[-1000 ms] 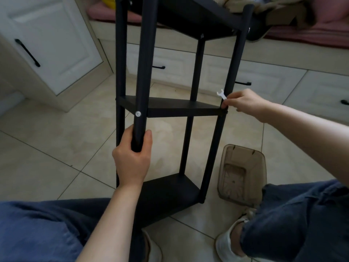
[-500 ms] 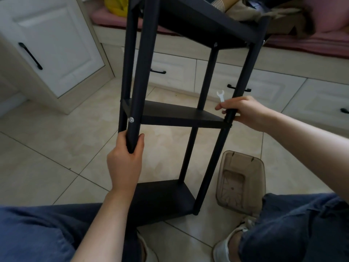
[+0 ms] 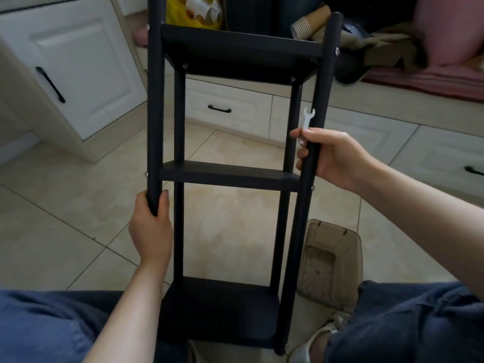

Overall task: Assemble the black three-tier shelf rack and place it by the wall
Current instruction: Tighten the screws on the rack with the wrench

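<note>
Rack (image 3: 229, 176): matte black, round tube posts, three flat boards, centre frame, foot at 6 o'clock | left hand (image 3: 151, 226): curled round 9 o'clock post | right hand (image 3: 334, 156): curled round 3 o'clock post, thin white wrench (image 3: 307, 120) pinned against it | glossy beige tiles (image 3: 52, 231) bare at 9 o'clock; translucent brown bin (image 3: 332, 260) just beside at 4 o'clock

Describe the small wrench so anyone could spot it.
Find the black three-tier rack mid-view and its near right post. Just above the middle shelf the right hand grips that post; the wrench pokes up from its grip, the only small white piece against the black posts.
</note>
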